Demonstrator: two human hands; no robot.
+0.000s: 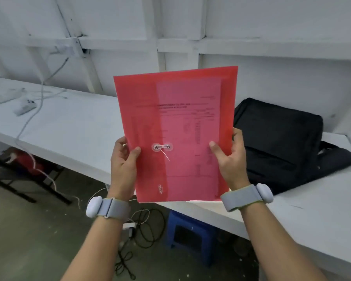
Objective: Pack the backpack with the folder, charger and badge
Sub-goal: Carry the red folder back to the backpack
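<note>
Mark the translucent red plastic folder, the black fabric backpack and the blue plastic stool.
translucent red plastic folder (176,122), head view, middle of its front face above the string clasp.
black fabric backpack (276,138), head view, centre of its upper panel.
blue plastic stool (190,220), head view, on its seat top.

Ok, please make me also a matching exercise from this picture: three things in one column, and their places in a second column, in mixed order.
Things:
1 folder
2 backpack
3 stool

Places:
a under the table
b lying on the table
c held up by the left hand and the right hand

Pairs: 1-c, 2-b, 3-a.
</note>
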